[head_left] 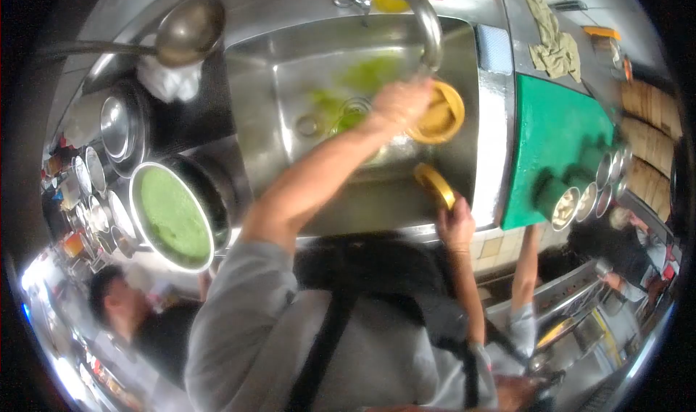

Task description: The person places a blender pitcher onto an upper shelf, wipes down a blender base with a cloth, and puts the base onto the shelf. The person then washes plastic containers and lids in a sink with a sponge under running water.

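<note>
My left hand (pixel 402 106) reaches across the sink (pixel 290 64) and grips the rim of a round yellow bowl (pixel 440 115), close below the curved faucet (pixel 432 39). The hand is blurred by motion. Nearer my body, my right hand (pixel 456 226) is closed on a yellow curved piece (pixel 433 184), seen edge-on; whether it is a lid or another bowl I cannot tell. Bright green residue (pixel 366 75) is spread over the sink floor around the drain (pixel 355 109).
Left of the sink stand a pot of green liquid (pixel 172 213) and a large ladle (pixel 190 31). On the right are a green cutting board (pixel 554 136), metal cups (pixel 565 207) and a cloth (pixel 554 42). Another person's arm (pixel 525 267) reaches in; a co-worker (pixel 156 332) stands lower left.
</note>
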`<state>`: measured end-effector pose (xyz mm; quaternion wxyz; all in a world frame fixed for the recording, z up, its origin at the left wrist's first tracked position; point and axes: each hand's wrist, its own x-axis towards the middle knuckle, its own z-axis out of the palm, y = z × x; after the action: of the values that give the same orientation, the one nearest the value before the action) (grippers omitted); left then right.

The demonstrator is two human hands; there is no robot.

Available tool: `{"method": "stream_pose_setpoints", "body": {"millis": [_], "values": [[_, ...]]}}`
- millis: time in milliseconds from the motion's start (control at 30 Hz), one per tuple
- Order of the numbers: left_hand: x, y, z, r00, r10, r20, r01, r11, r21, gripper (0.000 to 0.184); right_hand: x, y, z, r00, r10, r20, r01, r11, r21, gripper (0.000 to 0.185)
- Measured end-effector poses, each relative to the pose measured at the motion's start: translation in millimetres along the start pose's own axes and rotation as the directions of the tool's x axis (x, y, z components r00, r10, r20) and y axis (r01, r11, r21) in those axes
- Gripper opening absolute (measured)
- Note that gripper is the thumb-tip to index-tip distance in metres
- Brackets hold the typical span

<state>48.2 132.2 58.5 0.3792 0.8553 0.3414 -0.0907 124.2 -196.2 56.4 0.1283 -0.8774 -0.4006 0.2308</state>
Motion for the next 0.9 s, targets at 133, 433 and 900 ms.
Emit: {"method": "stream_pose_setpoints", "body": {"millis": [133, 433, 900], "values": [[-3.1, -82.2, -6.2, 0.915, -0.379, -0.136, 0.336, 0.905, -0.260, 0.036, 0.5, 0.4, -1.0, 1.000, -0.016, 0.011, 0.016, 1.000, -0.005, 0.039], [-67.1, -259.0, 23.1, 0.701, -0.650, -0.294, 0.577, 0.759, -0.303, 0.027, 5.8, -3.8, -8.9, 0.991, -0.009, 0.136, 0.008, 1.000, 0.003, 0.036], [-73.4, -89.9, 46.9, 0.850, -0.523, -0.066, 0.016, 0.151, -0.988, 0.081, 175.2, -187.8, -15.0, 0.951, -0.308, -0.028, 0.291, 0.860, 0.418, 0.053]]}}
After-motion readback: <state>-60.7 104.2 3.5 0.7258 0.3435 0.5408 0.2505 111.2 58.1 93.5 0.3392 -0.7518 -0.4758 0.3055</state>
